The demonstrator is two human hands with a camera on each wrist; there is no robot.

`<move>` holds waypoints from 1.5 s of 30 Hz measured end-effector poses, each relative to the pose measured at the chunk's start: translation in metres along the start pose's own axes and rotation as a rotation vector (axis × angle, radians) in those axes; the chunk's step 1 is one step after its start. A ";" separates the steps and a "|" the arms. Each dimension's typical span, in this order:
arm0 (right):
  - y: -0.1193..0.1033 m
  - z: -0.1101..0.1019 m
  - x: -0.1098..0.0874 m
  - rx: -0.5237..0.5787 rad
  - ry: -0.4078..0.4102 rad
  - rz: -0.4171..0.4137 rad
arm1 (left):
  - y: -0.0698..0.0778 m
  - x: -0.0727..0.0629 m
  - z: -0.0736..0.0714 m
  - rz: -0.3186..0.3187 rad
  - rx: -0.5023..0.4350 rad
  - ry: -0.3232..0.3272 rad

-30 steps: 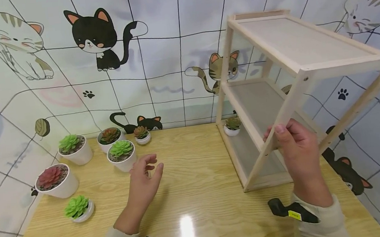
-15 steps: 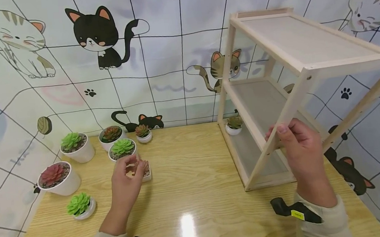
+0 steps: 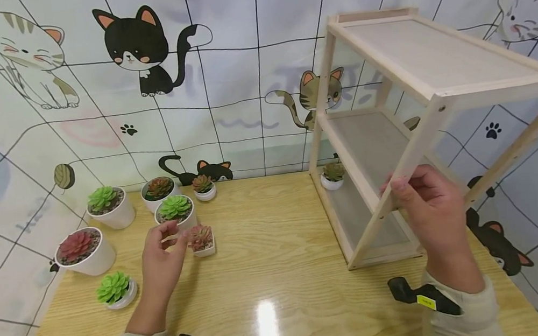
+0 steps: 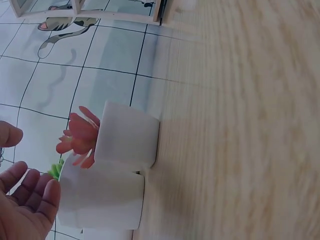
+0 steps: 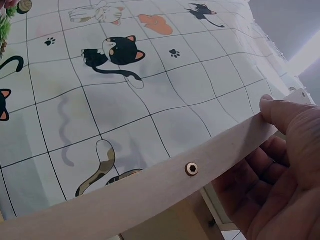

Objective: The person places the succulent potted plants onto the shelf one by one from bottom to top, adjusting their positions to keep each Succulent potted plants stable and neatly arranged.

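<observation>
My left hand (image 3: 161, 262) hovers over the table's left half, its fingers loosely bent and holding nothing. Just right of its fingertips, a pink succulent in a square white pot (image 3: 203, 240) stands on the table. In the left wrist view, a gap shows between the fingers (image 4: 31, 192) and this pink plant (image 4: 82, 137). Behind the hand is a green succulent in a round white pot (image 3: 176, 212). With thumb and fingers, my right hand (image 3: 434, 211) grips the near left post of a pale wooden shelf rack (image 3: 408, 149). The right wrist view shows that post (image 5: 150, 197) with a bolt in it.
More potted succulents cluster at the left: a red one (image 3: 77, 247), a light green one (image 3: 106, 200), a brownish one (image 3: 158, 188) and smaller ones. One small potted succulent (image 3: 332, 175) sits on the rack's bottom shelf. A cat-print backdrop (image 3: 236, 84) closes off the table's back.
My left hand has moved left, off the pink succulent, which it hid at first and which now shows fully. My right hand keeps its hold on the rack post.
</observation>
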State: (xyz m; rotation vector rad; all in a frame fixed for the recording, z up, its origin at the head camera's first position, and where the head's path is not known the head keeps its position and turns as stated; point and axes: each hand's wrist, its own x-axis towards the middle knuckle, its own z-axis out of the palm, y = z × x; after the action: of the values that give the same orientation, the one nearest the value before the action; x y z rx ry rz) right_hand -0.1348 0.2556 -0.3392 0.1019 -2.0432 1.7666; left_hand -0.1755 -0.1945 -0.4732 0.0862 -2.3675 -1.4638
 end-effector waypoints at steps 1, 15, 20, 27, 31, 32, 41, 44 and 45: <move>-0.001 -0.001 0.000 -0.033 0.009 0.029 | -0.001 0.000 0.000 -0.020 0.006 -0.009; -0.011 0.008 -0.005 -0.357 0.129 -0.066 | -0.014 0.004 -0.006 -0.145 0.020 -0.125; -0.012 0.008 -0.006 -0.377 0.145 -0.067 | -0.019 0.007 -0.008 -0.213 -0.007 -0.242; -0.013 0.008 -0.006 -0.403 0.150 -0.044 | -0.030 0.010 -0.007 -0.255 -0.052 -0.396; -0.014 0.009 -0.007 -0.389 0.149 -0.013 | -0.037 0.011 -0.003 -0.260 -0.077 -0.434; -0.014 0.009 -0.007 -0.385 0.147 -0.014 | -0.038 0.011 -0.002 -0.260 -0.084 -0.444; -0.013 0.011 -0.006 -0.377 0.148 -0.048 | -0.050 0.012 0.008 -0.258 -0.168 -0.466; -0.013 0.010 -0.006 -0.374 0.148 -0.065 | -0.053 0.012 0.011 -0.240 -0.182 -0.469; -0.013 0.010 -0.006 -0.366 0.145 -0.073 | -0.054 0.012 0.011 -0.239 -0.181 -0.469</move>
State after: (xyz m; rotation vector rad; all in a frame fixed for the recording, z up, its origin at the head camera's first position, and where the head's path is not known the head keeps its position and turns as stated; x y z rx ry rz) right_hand -0.1278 0.2418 -0.3300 -0.0599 -2.1861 1.2923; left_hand -0.1976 -0.2124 -0.5216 -0.0251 -2.6382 -1.9891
